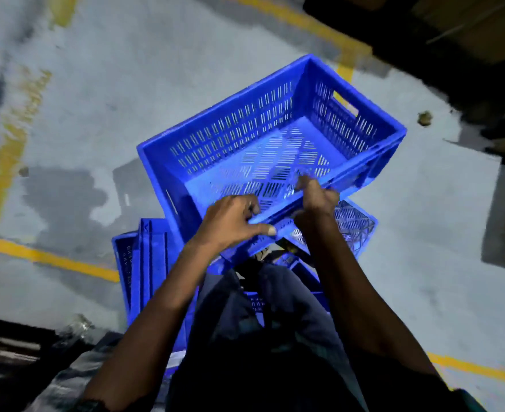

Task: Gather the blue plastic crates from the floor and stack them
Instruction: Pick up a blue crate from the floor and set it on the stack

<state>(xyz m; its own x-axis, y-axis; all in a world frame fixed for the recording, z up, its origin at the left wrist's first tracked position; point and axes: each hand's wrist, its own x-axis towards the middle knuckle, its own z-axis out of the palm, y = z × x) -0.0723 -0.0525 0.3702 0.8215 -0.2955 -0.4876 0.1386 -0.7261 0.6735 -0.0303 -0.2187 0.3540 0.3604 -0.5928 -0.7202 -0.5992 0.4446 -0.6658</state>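
While the left hand [233, 221] and right hand [315, 200] each grip the near rim, the crate [263, 138] appears light and rigid; its end handle slots would likely balance better.

Grey concrete floor [186, 69] fills the view, crossed by worn yellow painted lines [46, 258] and darkened by a damp patch [64, 200] at left. A small brown lump [424, 118] lies at right, near dark shadowed clutter [468, 40] along the top edge.
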